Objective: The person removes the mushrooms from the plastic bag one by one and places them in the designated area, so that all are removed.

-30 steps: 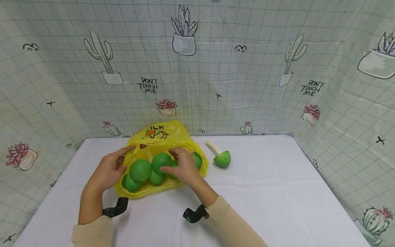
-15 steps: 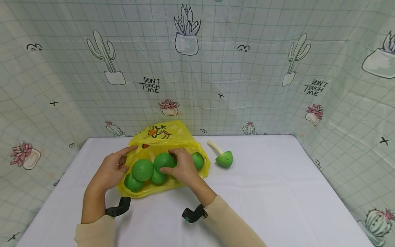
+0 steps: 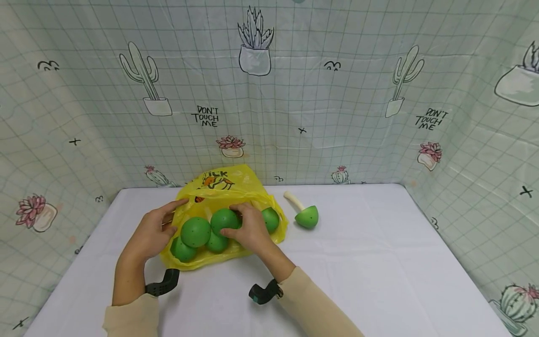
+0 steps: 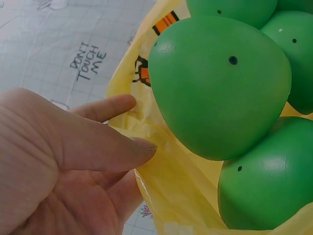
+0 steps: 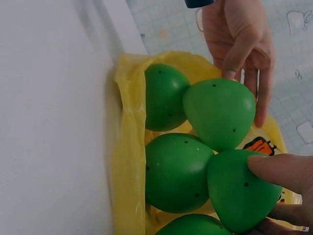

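Observation:
A yellow plastic bag point(image 3: 227, 189) lies on its side in the head view, its mouth facing the person. Several toy mushrooms with green caps are inside. My left hand point(image 3: 152, 229) pinches the left edge of the bag's mouth, the thumb inside and fingers outside in the left wrist view. My right hand point(image 3: 249, 227) reaches into the mouth and grips a toy mushroom point(image 5: 239, 188) by its green cap, thumb on the near side. Close beside it sits another green mushroom cap point(image 4: 220, 88). Most stems are hidden below the caps.
One loose toy mushroom point(image 3: 306, 216) with a pale stem lies on the white tablecloth point(image 3: 358, 262), right of the bag. A patterned cloth point(image 3: 294, 93) rises behind the table and along both sides.
The head view has shifted slightly. Relative to the bag, my right hand has moved a little left, further over the mushroom cap; my left hand stays at the bag's edge.

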`<state>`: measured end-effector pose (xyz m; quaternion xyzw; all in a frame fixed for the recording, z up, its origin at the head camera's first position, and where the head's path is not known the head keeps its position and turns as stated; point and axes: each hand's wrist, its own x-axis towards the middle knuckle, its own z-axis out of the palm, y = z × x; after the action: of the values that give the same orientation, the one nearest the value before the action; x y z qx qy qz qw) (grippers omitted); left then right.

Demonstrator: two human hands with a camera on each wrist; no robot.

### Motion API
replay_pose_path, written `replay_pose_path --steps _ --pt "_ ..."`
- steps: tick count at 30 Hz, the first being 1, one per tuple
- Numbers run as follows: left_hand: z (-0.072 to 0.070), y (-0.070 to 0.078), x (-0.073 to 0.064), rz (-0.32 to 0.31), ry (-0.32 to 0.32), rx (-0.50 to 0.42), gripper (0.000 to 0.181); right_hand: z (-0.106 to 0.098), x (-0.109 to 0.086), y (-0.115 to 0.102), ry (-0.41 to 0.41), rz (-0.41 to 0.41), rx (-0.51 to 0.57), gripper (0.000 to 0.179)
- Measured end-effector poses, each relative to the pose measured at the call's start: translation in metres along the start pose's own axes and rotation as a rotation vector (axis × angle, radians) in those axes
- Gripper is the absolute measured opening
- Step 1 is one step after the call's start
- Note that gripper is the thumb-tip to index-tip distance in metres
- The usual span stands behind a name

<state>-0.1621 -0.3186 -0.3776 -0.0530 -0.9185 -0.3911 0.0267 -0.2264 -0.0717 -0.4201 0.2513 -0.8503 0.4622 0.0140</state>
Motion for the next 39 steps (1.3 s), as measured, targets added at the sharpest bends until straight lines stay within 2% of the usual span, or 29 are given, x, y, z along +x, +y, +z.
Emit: replay_pose_path --steps 24,39 --pt "0.002 0.003 0.001 -0.008 -0.008 0.007 0.071 -0.006 -0.007 -0.004 0.031 -0.011 0.010 0.059" --pt "0.000 0.004 0.000 -0.005 -0.009 0.006 0.071 -0.021 -0.013 -0.015 0.055 -0.062 0.106 0.060"
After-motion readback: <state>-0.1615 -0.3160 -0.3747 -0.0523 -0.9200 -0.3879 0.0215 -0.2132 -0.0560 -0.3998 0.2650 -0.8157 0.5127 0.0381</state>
